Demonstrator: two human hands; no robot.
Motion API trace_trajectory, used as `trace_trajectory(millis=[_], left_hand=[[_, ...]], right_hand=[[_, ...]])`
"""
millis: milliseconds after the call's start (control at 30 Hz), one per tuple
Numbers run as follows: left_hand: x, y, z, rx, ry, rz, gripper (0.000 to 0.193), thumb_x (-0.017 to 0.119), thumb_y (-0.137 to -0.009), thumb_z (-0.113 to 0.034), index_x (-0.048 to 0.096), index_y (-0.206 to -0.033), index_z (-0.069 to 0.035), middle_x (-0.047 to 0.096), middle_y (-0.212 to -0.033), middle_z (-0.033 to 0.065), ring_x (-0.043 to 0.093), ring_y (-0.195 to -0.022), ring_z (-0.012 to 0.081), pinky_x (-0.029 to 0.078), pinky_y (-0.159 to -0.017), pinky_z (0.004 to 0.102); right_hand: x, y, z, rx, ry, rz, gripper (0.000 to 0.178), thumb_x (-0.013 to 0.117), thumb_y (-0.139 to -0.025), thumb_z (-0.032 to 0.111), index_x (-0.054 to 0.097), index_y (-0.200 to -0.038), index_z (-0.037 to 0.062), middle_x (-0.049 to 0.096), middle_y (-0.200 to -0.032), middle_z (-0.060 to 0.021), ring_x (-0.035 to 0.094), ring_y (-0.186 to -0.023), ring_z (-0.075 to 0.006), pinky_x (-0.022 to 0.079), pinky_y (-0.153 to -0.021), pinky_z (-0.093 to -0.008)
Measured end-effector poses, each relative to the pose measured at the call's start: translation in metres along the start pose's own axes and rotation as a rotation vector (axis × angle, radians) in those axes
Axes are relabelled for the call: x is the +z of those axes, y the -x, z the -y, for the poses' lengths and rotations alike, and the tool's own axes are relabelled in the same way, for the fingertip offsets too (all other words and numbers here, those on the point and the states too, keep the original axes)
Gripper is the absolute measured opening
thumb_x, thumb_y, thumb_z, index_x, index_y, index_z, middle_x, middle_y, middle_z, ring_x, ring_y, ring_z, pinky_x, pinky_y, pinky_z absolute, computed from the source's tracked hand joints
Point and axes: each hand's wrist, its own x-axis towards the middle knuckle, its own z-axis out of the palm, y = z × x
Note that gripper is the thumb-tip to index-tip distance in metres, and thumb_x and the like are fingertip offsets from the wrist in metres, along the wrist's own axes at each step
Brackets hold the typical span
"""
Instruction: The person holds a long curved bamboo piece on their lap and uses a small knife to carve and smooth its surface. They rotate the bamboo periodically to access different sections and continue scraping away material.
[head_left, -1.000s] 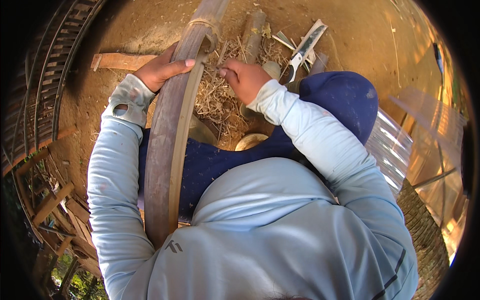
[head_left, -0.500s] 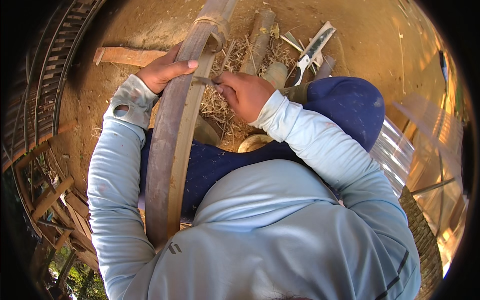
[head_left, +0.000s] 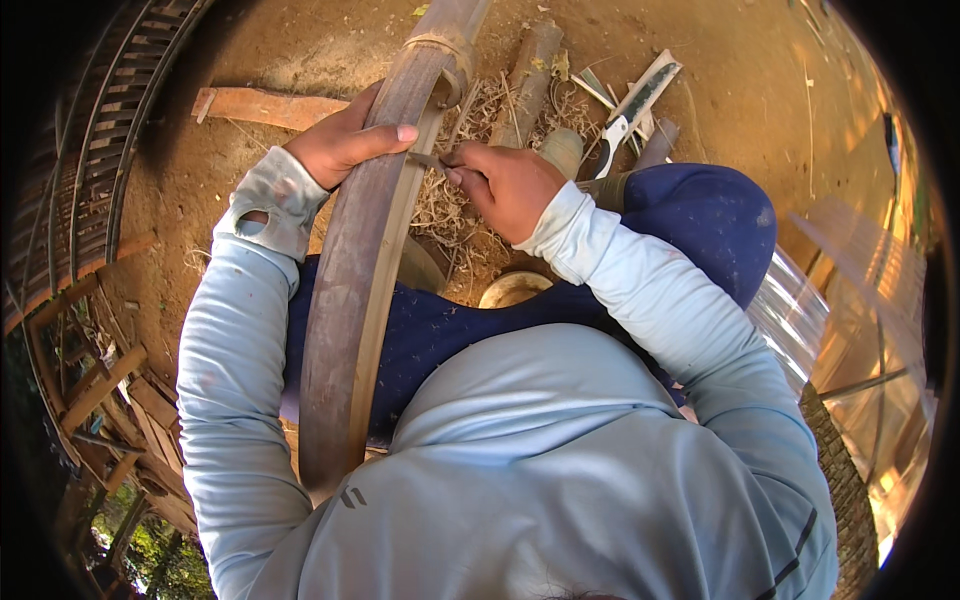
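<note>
A long grey-brown bamboo pole [head_left: 345, 290], with a pale cut side facing right, slants from my chest out past the top of the view. Across it, near the far node, my left hand [head_left: 345, 145] is closed, its thumb on top and the other fingers hidden behind. My right hand [head_left: 512, 192] pinches a small knife; its short dark blade [head_left: 426, 160] touches the pole's cut edge, just right of my left thumb. Most of the knife's handle is hidden in my fingers. A notch shows in the pole's side just beyond the blade.
Thin shavings [head_left: 452, 225] litter the ground between my legs. A log [head_left: 525, 85] and a hand saw [head_left: 632, 108] with a white-and-black handle lie ahead. A flat board [head_left: 268, 108] is on the left, beside a slatted frame [head_left: 125, 110]. Clear plastic sheeting [head_left: 865, 245] stands right.
My left hand and the knife in my right hand have shifted slightly right along with the pole. The whole view has also moved a little.
</note>
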Motion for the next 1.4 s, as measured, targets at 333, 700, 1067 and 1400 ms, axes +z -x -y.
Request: trace_trajectory(millis=[333, 700, 1067, 1400], left_hand=[[0.001, -0.002, -0.001, -0.001, -0.022, 0.013, 0.095, 0.067, -0.081, -0.053, 0.028, -0.147, 0.003, 0.05, -0.136, 0.0191, 0.048, -0.125, 0.0261, 0.036, -0.106, 0.0356], [-0.001, -0.002, 0.002, -0.01, -0.014, 0.001, 0.097, 0.068, -0.08, -0.053, 0.027, -0.147, 0.003, 0.049, -0.136, 0.0196, 0.048, -0.126, 0.0256, 0.036, -0.106, 0.0352], [0.0, -0.001, -0.002, -0.031, 0.033, 0.038, 0.096, 0.068, -0.081, -0.052, 0.026, -0.148, 0.002, 0.048, -0.138, 0.0184, 0.045, -0.128, 0.0255, 0.034, -0.107, 0.0353], [-0.001, -0.002, 0.005, -0.023, 0.074, 0.015, 0.096, 0.069, -0.081, -0.053, 0.027, -0.148, 0.002, 0.048, -0.137, 0.0185, 0.046, -0.127, 0.0266, 0.035, -0.107, 0.0365]], right_hand=[[-0.006, -0.011, -0.008, 0.097, -0.039, -0.015, 0.018, 0.053, -0.096, 0.018, 0.062, -0.107, 0.006, 0.069, -0.088, -0.0148, 0.067, -0.081, -0.036, 0.053, -0.071, -0.0422], [-0.002, -0.008, -0.014, 0.053, -0.061, -0.001, 0.019, 0.054, -0.097, 0.021, 0.062, -0.107, 0.0068, 0.066, -0.08, -0.0169, 0.066, -0.074, -0.0347, 0.05, -0.065, -0.0413], [-0.001, -0.013, -0.019, 0.044, -0.026, -0.066, 0.019, 0.053, -0.096, 0.02, 0.062, -0.108, 0.0072, 0.066, -0.081, -0.017, 0.066, -0.072, -0.034, 0.05, -0.064, -0.0412], [-0.003, -0.02, -0.023, 0.07, -0.06, -0.054, 0.019, 0.053, -0.098, 0.021, 0.062, -0.106, 0.0058, 0.064, -0.081, -0.0195, 0.065, -0.075, -0.0357, 0.049, -0.067, -0.0417]])
